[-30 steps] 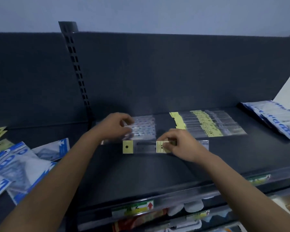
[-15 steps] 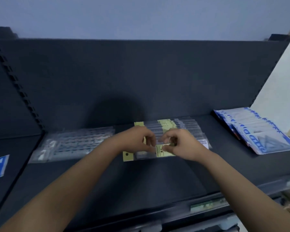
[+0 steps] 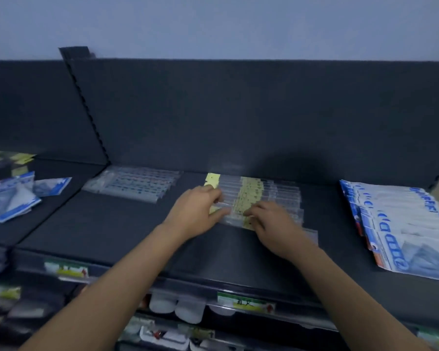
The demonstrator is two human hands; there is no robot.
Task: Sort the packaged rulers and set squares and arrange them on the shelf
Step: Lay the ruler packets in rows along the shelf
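Both hands are working at the yellow-tagged ruler packs (image 3: 259, 198), a fanned row lying flat near the middle of the shelf (image 3: 112, 224). The left hand (image 3: 195, 214) is pressing on the row's near left corner, fingers bent over the edge of the front pack; the right hand (image 3: 271, 221) is lying on the front pack at 3 o'clock from the left, fingertips touching its yellow tag. Neither hand appears to be lifting anything; whether either is pinching a pack or only pushing, I cannot tell. The step looks like squaring a pack into its row. Next, the edges are probably needing to be nudged flush. Clear ruler packs (image 3: 132, 186) are lying at 10 o'clock from the hands, blue set-square packs (image 3: 403, 224) at 3 o'clock, and loose blue packs (image 3: 15, 198) far off at 9 o'clock.
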